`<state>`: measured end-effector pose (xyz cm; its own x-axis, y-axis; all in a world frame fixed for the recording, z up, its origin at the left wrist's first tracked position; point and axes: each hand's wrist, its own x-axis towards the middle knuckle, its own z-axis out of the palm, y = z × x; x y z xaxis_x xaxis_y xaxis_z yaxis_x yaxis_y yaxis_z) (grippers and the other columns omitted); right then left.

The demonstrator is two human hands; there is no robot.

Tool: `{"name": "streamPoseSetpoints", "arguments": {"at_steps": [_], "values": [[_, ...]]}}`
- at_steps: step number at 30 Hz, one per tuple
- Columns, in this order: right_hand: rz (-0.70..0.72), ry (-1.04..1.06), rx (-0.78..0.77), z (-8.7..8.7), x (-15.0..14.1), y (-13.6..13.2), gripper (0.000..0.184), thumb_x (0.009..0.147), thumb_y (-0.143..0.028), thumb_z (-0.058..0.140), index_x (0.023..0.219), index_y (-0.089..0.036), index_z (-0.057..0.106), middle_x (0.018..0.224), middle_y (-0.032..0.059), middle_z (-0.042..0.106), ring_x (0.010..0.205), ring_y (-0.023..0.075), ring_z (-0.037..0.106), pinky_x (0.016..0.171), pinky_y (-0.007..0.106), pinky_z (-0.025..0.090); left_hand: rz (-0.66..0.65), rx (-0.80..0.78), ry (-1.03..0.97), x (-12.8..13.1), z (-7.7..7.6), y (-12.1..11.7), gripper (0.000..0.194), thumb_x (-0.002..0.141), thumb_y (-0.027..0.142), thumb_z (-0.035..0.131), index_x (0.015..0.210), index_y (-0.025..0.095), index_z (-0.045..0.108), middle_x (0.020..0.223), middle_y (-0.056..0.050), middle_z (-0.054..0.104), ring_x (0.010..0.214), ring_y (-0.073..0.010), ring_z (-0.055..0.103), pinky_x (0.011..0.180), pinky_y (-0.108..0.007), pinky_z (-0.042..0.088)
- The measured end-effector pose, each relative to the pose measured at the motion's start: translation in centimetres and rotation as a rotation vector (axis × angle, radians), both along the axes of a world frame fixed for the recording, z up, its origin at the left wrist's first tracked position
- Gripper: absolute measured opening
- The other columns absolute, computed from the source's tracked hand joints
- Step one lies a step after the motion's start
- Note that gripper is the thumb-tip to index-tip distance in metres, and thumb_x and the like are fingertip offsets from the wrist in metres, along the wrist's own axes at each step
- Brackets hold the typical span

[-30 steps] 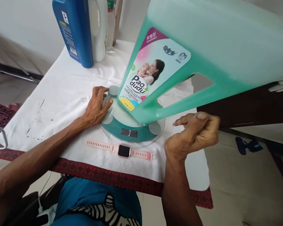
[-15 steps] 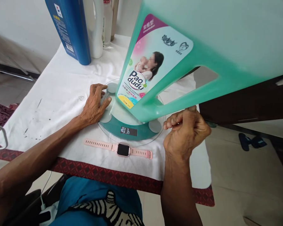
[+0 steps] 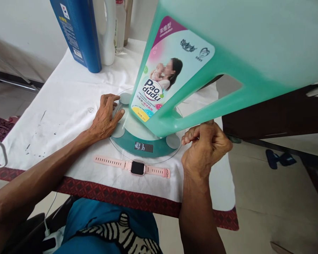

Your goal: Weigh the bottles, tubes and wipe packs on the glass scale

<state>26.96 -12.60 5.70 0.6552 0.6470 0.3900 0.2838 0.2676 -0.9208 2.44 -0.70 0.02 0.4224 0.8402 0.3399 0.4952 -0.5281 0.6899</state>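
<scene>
The green Pao dudu bottle [image 3: 172,83] stands on the glass scale [image 3: 125,143] before me; left hand [image 3: 103,118] at its nine o'clock, fingers parted, right hand [image 3: 206,148] at four, curled, grip unclear.

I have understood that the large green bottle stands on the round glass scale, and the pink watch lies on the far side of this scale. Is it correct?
Not quite: the head view shows the pink watch on the near side of the glass scale. The green bottle does stand on the scale.
</scene>
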Motion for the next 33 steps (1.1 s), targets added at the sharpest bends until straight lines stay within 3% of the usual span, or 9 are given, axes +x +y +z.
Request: {"name": "streamPoseSetpoints", "arguments": {"at_steps": [10, 14, 18, 21, 25, 29, 33], "values": [[-0.031, -0.056, -0.024, -0.1, -0.1, -0.3, 0.052, 0.102, -0.042, 0.060, 0.055, -0.025, 0.045, 0.048, -0.0056, 0.040, 0.044, 0.0120, 0.043, 0.049, 0.029, 0.038, 0.000, 0.011, 0.006, 0.0, -0.2, 0.1, 0.043, 0.105, 0.048, 0.053, 0.141, 0.022, 0.049, 0.142, -0.015, 0.048, 0.112, -0.0245, 0.064, 0.105, -0.052, 0.060], [-0.100, -0.003, 0.032, 0.1, 0.1, -0.1, 0.041, 0.099, -0.056, 0.059, 0.072, -0.025, 0.058, 0.066, -0.0026, 0.055, 0.059, 0.0150, 0.055, 0.059, 0.031, 0.047, 0.012, 0.002, -0.027, 0.2, -0.3, -0.1, 0.044, 0.105, 0.048, 0.054, 0.141, 0.022, 0.049, 0.142, -0.015, 0.048, 0.113, -0.0248, 0.064, 0.106, -0.054, 0.059], [-0.034, 0.056, 0.131, 1.7, 0.2, 1.2, 0.037, 0.087, -0.062, 0.068, 0.092, -0.025, 0.068, 0.089, 0.0002, 0.064, 0.083, 0.0191, 0.067, 0.073, 0.036, 0.056, 0.023, -0.023, -0.077, 0.4, -0.2, -0.6, 0.043, 0.105, 0.045, 0.053, 0.140, 0.021, 0.047, 0.143, -0.015, 0.047, 0.115, -0.0253, 0.064, 0.106, -0.057, 0.058], [0.106, -0.089, 0.140, 4.1, -0.7, 2.5, 0.032, 0.086, -0.054, 0.070, 0.079, -0.023, 0.072, 0.081, 0.0026, 0.065, 0.080, 0.0225, 0.067, 0.077, 0.043, 0.057, 0.021, -0.053, -0.095, 0.6, 0.1, -1.0, 0.043, 0.105, 0.041, 0.052, 0.142, 0.020, 0.046, 0.145, -0.018, 0.045, 0.121, -0.0284, 0.063, 0.107, -0.059, 0.058], [0.161, -0.014, 0.041, 6.7, -2.5, 3.7, 0.033, 0.082, -0.039, 0.080, 0.063, -0.024, 0.057, 0.060, -0.0041, 0.049, 0.055, 0.0151, 0.050, 0.056, 0.036, 0.048, 0.029, -0.075, -0.109, 0.6, 0.4, -1.3, 0.042, 0.105, 0.036, 0.052, 0.143, 0.020, 0.044, 0.145, -0.019, 0.045, 0.132, -0.0335, 0.058, 0.113, -0.061, 0.054], [0.122, 0.091, 0.051, 7.5, -3.2, 4.6, 0.048, 0.073, -0.044, 0.087, 0.057, -0.026, 0.046, 0.049, -0.0078, 0.034, 0.041, 0.0109, 0.032, 0.040, 0.031, 0.030, 0.033, -0.084, -0.128, 0.7, 0.3, -1.6, 0.042, 0.105, 0.034, 0.052, 0.144, 0.021, 0.043, 0.147, -0.019, 0.045, 0.136, -0.0353, 0.055, 0.116, -0.062, 0.052], [0.040, 0.064, 0.038, 8.4, -3.0, 6.2, 0.053, 0.072, -0.050, 0.086, 0.050, -0.026, 0.043, 0.044, -0.0065, 0.027, 0.038, 0.0108, 0.026, 0.036, 0.032, 0.022, 0.050, -0.114, -0.143, 0.9, 0.2, -1.7, 0.043, 0.105, 0.031, 0.052, 0.146, 0.021, 0.043, 0.148, -0.019, 0.045, 0.137, -0.0363, 0.056, 0.115, -0.064, 0.053]]}}
